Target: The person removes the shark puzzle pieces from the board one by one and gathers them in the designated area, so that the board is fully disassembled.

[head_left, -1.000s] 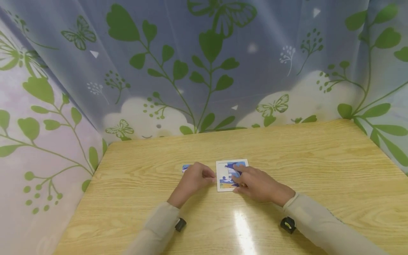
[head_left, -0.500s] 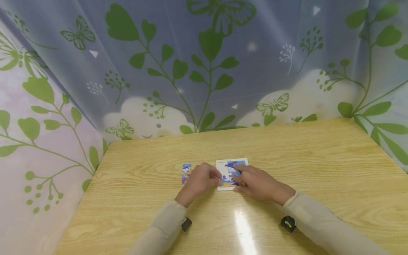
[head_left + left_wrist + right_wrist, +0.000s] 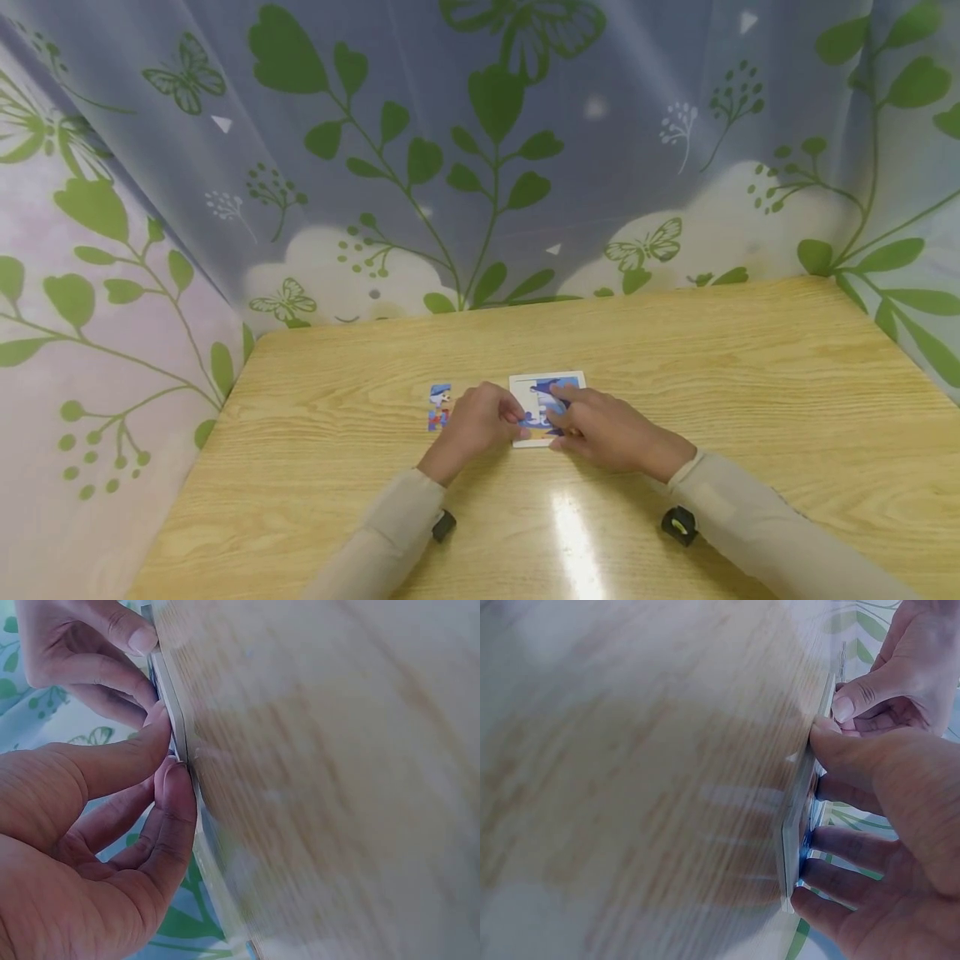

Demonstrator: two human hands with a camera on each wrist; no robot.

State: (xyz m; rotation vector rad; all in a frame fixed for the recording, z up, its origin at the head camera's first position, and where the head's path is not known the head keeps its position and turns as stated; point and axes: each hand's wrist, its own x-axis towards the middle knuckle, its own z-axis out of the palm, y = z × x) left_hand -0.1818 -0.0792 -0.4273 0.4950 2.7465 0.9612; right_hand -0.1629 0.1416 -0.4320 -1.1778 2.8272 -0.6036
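Tabletop [image 3: 712,375]: 2 hands [image 3: 482,421] [image 3: 611,435] at puzzle [image 3: 538,400].

On my feed the puzzle board [image 3: 527,397] shows a white border round a picture of blue and deep navy, with an orange-yellow band along its near side and a plain white patch toward its left. Left of the board I see puzzle pieces [image 3: 437,420] in blue, white and red. Under the board, the tabletop [image 3: 322,492] is yellowish with brown wood grain. Beyond the board I get a grey-blue curtain [image 3: 600,158] printed with green leaves, butterflies and whitish clouds. On the board's near side I read pale beige sleeves [image 3: 765,525].
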